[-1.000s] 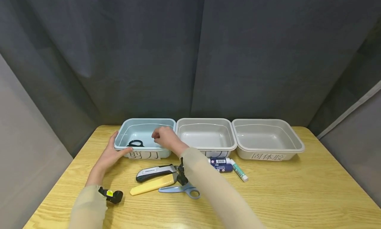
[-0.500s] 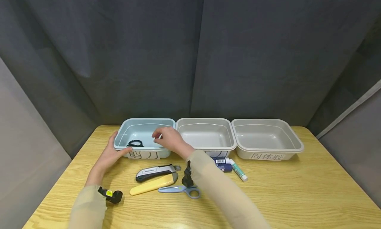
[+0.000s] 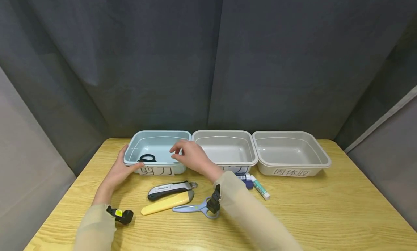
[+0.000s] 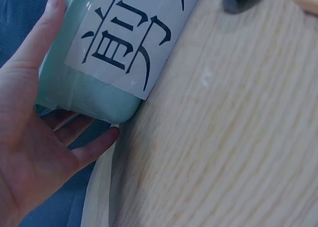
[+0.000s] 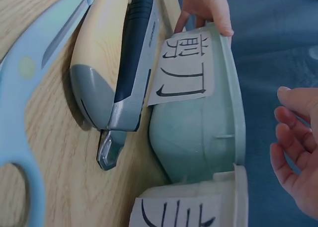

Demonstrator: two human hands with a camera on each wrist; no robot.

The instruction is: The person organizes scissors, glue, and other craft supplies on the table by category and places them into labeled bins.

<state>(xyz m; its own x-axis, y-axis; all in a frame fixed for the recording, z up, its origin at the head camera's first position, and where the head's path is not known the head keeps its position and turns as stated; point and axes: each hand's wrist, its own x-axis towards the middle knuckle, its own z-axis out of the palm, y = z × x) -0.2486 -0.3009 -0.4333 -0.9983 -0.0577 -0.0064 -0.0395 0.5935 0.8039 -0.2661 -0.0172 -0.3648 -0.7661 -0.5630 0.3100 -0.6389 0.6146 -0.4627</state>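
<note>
1. we find the blue bin [image 3: 158,144] at the left end of the row on the surface [image 3: 293,214], with a black looped handle [image 3: 152,160] inside.
2. we judge the bin light, stiff and smooth, apt to slide if nudged; its rim or outer end suits a hold.
3. we see the left grip [image 3: 118,172] wrapped on its near left corner, thumb at the front rim.
4. we see the right grip [image 3: 192,157] above the bin's right end, fingers loosely bent, thumb parted, holding nothing.
5. against half a second ago, we note the right grip slightly farther right, its wrist camera [image 3: 213,204] now overlapping the blue scissors [image 3: 187,208]; the left stays put.
6. farther out, we see a silver knife [image 3: 169,189], a yellow knife [image 3: 166,204], glue sticks [image 3: 260,187], a middle bin [image 3: 224,144] and a right bin [image 3: 286,144].
</note>
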